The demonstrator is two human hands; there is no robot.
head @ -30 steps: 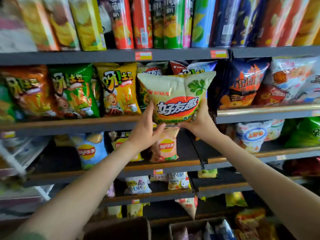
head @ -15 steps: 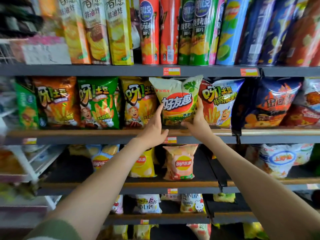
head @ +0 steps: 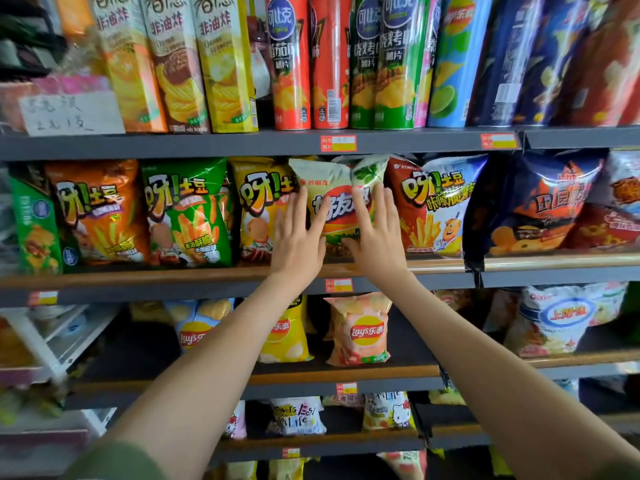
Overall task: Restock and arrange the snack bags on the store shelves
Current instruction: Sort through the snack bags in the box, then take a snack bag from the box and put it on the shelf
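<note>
Cream-and-green foil snack bag (head: 337,209) stood on the wood-edged shelf (head: 138,277), between a yellow chip bag (head: 256,202) and a red-and-white chip bag (head: 433,209). Our left hand (head: 298,240) and right hand (head: 377,240) pressed flat on it, fingers straight. We judged it light, puffy, crushable; side edges suited gripping.

Grey metal shelves (head: 173,145) with wood-coloured front strips run across in tiers, red-and-yellow price labels (head: 338,143) on their edges; a white rack (head: 34,344) stands at the left
</note>
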